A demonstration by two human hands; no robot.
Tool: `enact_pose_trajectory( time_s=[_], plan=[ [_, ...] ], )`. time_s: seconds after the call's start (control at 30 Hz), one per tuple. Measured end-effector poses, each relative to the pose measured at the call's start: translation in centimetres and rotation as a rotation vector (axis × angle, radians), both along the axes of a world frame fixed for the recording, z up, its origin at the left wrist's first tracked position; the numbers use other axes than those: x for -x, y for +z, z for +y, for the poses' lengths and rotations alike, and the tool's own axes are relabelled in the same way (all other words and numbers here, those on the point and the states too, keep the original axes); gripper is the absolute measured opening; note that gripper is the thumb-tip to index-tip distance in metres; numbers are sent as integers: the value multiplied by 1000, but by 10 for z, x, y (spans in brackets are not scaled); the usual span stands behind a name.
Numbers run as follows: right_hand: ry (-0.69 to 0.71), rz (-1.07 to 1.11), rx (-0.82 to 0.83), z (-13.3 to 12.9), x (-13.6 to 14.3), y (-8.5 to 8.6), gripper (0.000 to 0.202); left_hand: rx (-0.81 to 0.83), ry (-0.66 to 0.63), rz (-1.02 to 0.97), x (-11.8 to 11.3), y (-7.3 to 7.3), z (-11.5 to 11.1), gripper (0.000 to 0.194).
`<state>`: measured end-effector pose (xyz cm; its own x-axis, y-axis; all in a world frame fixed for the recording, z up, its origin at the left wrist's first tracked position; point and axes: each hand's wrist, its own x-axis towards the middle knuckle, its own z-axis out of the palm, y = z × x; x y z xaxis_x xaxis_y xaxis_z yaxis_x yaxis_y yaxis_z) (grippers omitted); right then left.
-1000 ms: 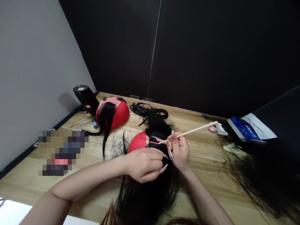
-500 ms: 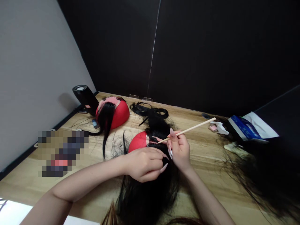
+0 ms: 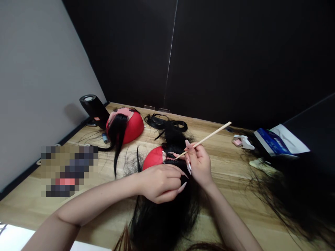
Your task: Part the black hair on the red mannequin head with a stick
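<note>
A red dome-shaped head form [image 3: 152, 157] lies on the table with long black hair [image 3: 163, 219] spread from it towards me. Next to the red part, a pinkish strip with a row of dark strands [image 3: 170, 159] shows. My left hand [image 3: 162, 183] is closed, its fingers curled over the hair at the near side of the form; exactly how the strands sit in the fingers is hidden. My right hand [image 3: 200, 164] pinches a thin pale wooden stick [image 3: 213, 134]. The stick's lower tip touches or hovers over the strip, and its other end points up to the right.
Behind on the left stand a second red head form [image 3: 134, 127] with black hair and a black cylindrical speaker [image 3: 94, 109]. Loose black hair [image 3: 179, 125] lies at the back. To the right are a blue-and-white packet [image 3: 278, 141], a small pink item [image 3: 237, 142] and more hair [image 3: 295, 195].
The wooden stick has shifted slightly left and lower at its upper end, with my right hand tilting a little. My left hand stays in place on the hair.
</note>
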<state>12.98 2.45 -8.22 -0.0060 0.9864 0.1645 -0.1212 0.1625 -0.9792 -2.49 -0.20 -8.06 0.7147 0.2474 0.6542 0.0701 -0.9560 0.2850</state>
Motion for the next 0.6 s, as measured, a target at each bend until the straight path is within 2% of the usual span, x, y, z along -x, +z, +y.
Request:
enact_pose_trajectory(
  time_s=[0.2, 0.6],
  plan=[
    [-19, -28, -11, 1, 1, 4, 38, -7, 7, -7, -2, 6, 0, 28],
    [13, 46, 19, 0, 1, 5, 39, 0, -4, 1, 0, 5, 0, 26]
  ],
)
